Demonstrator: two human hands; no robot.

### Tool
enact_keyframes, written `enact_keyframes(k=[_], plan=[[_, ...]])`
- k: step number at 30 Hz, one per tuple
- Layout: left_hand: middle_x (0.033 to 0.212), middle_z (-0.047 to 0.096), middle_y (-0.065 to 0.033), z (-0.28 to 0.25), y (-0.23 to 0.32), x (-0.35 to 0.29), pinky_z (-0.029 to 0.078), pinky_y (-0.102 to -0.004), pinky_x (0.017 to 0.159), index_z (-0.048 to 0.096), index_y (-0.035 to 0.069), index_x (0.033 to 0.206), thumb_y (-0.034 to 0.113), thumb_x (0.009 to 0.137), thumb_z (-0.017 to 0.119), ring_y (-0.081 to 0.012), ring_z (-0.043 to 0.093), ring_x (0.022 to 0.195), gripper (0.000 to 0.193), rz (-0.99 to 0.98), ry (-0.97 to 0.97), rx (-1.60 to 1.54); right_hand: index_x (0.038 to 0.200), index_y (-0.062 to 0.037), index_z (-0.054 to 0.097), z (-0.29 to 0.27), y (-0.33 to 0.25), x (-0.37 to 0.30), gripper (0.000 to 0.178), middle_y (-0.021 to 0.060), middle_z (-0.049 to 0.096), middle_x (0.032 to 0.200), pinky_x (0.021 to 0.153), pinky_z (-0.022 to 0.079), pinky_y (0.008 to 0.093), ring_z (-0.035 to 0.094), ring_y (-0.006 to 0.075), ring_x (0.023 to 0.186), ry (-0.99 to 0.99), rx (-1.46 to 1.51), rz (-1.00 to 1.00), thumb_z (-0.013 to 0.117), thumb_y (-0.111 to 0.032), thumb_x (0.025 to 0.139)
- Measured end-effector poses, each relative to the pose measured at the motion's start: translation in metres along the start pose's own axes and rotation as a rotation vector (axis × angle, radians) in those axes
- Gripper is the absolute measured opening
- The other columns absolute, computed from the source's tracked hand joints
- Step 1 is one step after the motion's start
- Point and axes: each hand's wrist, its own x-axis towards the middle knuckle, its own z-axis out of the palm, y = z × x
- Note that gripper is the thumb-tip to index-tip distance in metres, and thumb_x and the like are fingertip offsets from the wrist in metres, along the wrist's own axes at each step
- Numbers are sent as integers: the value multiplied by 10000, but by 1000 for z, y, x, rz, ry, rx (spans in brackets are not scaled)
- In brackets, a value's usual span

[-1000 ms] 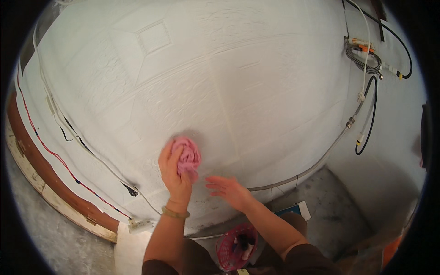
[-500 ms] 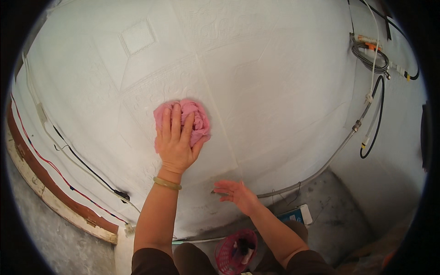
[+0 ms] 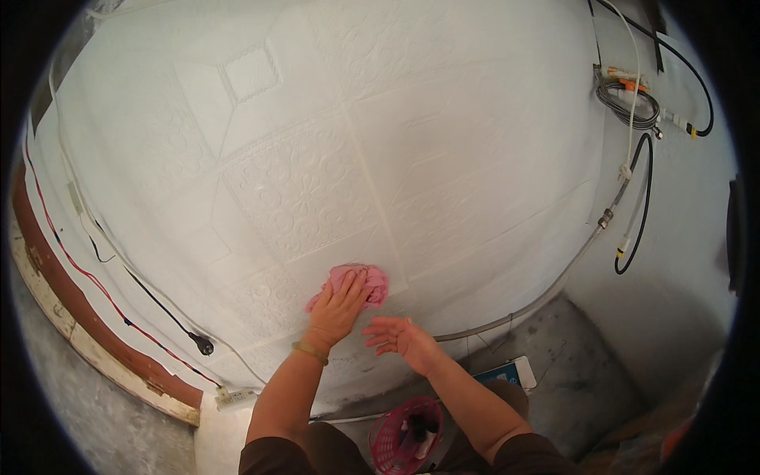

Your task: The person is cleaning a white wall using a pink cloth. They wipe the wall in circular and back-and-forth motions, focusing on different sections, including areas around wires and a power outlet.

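My left hand (image 3: 338,310) presses a crumpled pink cloth (image 3: 375,286) flat against a white embossed wall panel (image 3: 309,190). Its fingers lie over the cloth, and a pale bangle (image 3: 310,353) circles the wrist. Close by on the right, lower down, my right hand (image 3: 402,340) hangs in front of the wall with its fingers apart and nothing in it. The part of the cloth under my palm is hidden.
A pink basket (image 3: 381,447) with small items stands below, between my legs. A grey hose (image 3: 546,294) runs along the wall's foot and up the right corner to coiled cable (image 3: 625,107). At left are a black plug (image 3: 203,343), red wire (image 3: 91,279) and a power strip (image 3: 236,398).
My left hand has slid the pink cloth down and to the right along the wall, closer to my right hand. The right hand stays at nearly the same place.
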Motion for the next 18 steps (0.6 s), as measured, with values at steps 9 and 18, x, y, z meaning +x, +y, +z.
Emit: enact_keyframes(k=[9,18], plan=[[1396,530,-142,-75,-58,79,425,-451,1040,651,77,1172,73,754,655,-356,482,1302,418,-91,326,-166,1398,-52,473,-9,7,-1,616,155,565,1346,957,446,402,583,278,1164,21,44,-30,311,-515,1026],[1399,526,-123,-78,-77,140,426,-437,1034,649,78,1187,-26,658,651,-354,466,1307,540,-235,490,16,1398,-41,472,-9,7,1,613,159,578,1322,948,450,396,594,271,1140,25,45,-28,309,-503,1030]])
